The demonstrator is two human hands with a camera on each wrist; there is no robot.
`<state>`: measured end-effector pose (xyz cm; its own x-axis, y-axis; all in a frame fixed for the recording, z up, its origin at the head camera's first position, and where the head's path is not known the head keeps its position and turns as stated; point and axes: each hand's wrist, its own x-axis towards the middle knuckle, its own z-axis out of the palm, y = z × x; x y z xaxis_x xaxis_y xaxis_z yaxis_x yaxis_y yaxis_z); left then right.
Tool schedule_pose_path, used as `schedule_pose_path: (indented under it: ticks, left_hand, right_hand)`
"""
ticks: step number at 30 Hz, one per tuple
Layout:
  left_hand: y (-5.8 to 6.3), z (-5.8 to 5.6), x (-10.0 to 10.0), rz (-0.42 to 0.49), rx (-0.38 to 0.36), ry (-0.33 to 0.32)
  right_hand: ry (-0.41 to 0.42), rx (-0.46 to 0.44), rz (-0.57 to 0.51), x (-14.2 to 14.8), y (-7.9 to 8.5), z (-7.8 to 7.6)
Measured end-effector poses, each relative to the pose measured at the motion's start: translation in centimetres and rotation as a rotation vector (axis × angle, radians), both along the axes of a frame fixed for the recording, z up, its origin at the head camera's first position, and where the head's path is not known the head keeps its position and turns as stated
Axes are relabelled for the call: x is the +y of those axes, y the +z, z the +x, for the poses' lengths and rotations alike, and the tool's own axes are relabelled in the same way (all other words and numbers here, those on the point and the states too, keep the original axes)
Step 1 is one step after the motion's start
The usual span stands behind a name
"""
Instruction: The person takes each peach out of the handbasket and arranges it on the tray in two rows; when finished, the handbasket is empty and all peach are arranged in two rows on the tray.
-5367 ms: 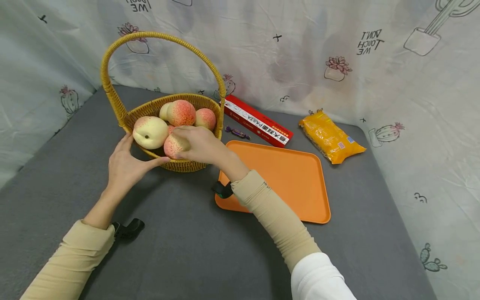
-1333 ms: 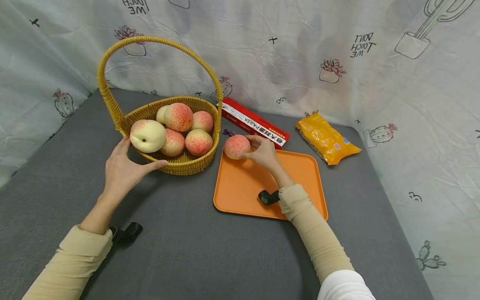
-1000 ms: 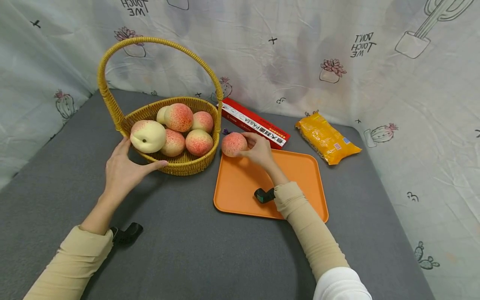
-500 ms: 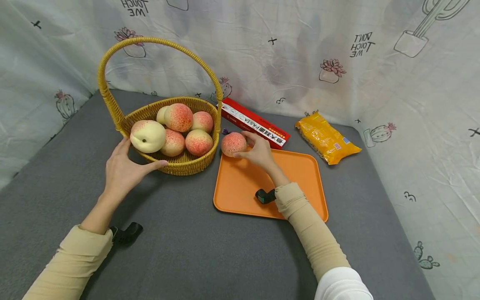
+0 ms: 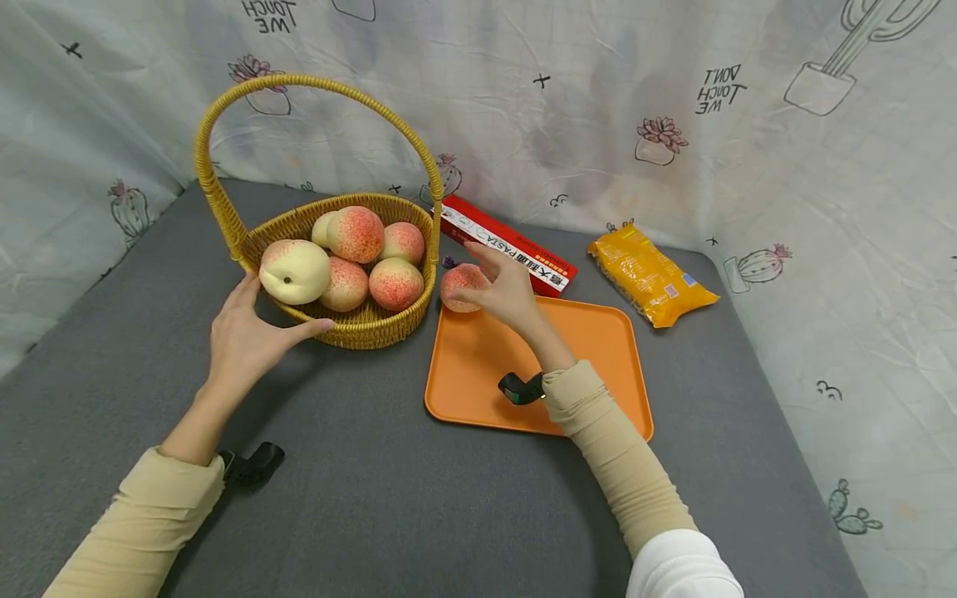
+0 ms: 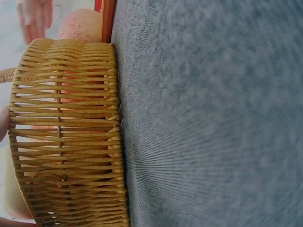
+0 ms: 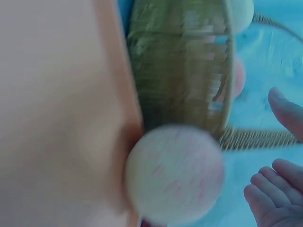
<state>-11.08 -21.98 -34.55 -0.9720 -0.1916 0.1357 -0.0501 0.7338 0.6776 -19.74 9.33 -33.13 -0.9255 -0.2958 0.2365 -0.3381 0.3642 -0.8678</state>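
A peach (image 5: 461,287) lies at the back left corner of the orange tray (image 5: 478,407). My right hand (image 5: 508,295) is just above and to the right of it, thumb and fingers spread. In the right wrist view a gap separates that hand (image 7: 279,198) from the peach (image 7: 175,175). My left hand (image 5: 247,336) rests at the front left rim of the wicker basket (image 5: 366,335), its thumb stretched along the front and its fingers at the side. Several peaches (image 5: 396,284) fill the basket; the pale one (image 5: 295,272) is beside the left hand.
Behind the tray lies a red pasta box (image 5: 508,247), with a purple-wrapped candy (image 5: 449,262) partly hidden by the peach. An orange snack bag (image 5: 653,276) is at the back right. The basket's tall handle (image 5: 321,79) arches over its opening. A printed curtain hangs behind.
The right hand moved a peach from the basket to the tray's back left corner, then let go and lifted slightly. The left hand has stayed at the basket rim.
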Motion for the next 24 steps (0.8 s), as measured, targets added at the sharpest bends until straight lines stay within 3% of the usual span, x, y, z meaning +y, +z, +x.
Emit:
schedule_pose_path:
  ticks: [13,19,24]
  left_hand:
    - [0.2,0.2,-0.3,0.008,-0.001,0.010]
    - [0.1,0.2,-0.1,0.009,0.000,0.005]
    - [-0.2,0.1,-0.1,0.008,0.012,0.008]
  right_hand:
    - [0.252,-0.146,-0.023,-8.5,2.1,0.1]
    - [0.267,-0.224,-0.027,-11.7,2.4,-0.3]
    - [0.177,-0.289,0.018,-13.6,2.6,-0.5]
